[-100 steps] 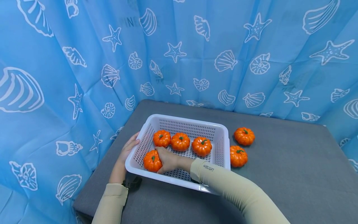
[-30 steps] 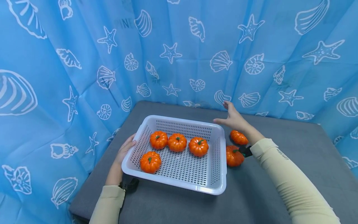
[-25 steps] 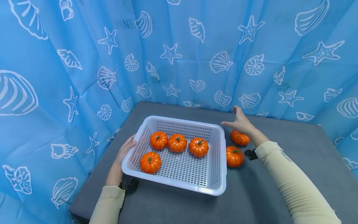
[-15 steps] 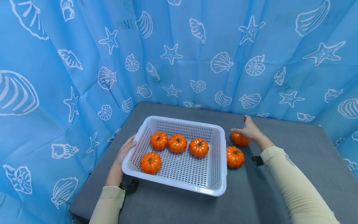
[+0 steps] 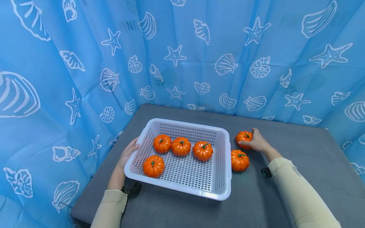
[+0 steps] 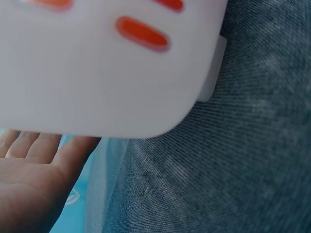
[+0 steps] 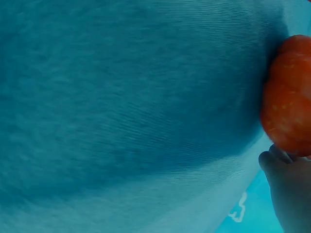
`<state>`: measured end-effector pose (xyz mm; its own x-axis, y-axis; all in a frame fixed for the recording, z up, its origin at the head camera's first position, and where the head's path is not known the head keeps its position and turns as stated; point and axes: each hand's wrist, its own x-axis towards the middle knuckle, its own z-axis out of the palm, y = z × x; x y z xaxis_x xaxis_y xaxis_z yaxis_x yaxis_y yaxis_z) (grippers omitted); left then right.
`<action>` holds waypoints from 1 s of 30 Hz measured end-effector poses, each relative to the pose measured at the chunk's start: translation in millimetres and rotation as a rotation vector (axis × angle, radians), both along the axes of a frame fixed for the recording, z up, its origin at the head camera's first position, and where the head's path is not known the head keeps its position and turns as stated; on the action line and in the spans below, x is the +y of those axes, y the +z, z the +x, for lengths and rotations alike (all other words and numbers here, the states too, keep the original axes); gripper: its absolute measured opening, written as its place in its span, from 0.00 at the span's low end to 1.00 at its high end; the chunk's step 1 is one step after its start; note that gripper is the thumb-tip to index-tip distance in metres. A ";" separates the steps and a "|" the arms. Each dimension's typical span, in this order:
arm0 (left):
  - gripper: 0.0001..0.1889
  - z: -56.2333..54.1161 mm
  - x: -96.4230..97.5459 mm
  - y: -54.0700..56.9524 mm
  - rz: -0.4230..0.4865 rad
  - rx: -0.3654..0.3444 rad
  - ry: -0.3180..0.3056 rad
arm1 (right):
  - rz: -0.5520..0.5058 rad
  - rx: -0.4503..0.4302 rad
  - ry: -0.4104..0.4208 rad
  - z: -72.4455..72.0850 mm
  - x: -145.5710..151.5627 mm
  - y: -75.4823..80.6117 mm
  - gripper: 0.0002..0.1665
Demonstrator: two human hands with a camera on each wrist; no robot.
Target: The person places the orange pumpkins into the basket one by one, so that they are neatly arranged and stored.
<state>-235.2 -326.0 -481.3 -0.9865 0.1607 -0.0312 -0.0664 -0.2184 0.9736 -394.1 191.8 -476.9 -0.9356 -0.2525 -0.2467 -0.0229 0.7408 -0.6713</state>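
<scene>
A white perforated plastic basket (image 5: 182, 190) holds several small orange pumpkins (image 5: 181, 146) with green stems. My left hand (image 5: 129, 153) rests against the basket's left end; in the left wrist view its fingers (image 6: 41, 147) stretch straight toward the basket's underside (image 6: 87, 97). To the right of the basket, my right hand (image 5: 258, 141) is around the farther loose pumpkin (image 5: 242, 136), thumb at its near side and fingers behind it. That pumpkin (image 7: 291, 97) is at the right edge of the right wrist view, with fingertips right at it.
Another loose pumpkin (image 5: 239, 161) lies nearer, close against the basket's right wall. Everything stands on a table with a dark grey cloth (image 5: 308, 158). A blue curtain (image 5: 182, 76) with white shells hangs behind and on the left.
Earlier my right hand was at a pumpkin inside the basket, at its near left. It has since moved right, out of the basket, and lowered onto the farther loose pumpkin. My left hand stays put.
</scene>
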 end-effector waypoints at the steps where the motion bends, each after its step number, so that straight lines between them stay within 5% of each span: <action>1: 0.25 0.4 0.4 0.9 0.000 -0.006 0.004 | 0.001 -0.006 -0.001 0.6 1.3 -1.5 0.64; 30: 0.26 -3.7 -2.1 -8.9 -0.034 -0.018 0.011 | -0.063 0.047 -0.050 10.2 6.5 -24.6 0.62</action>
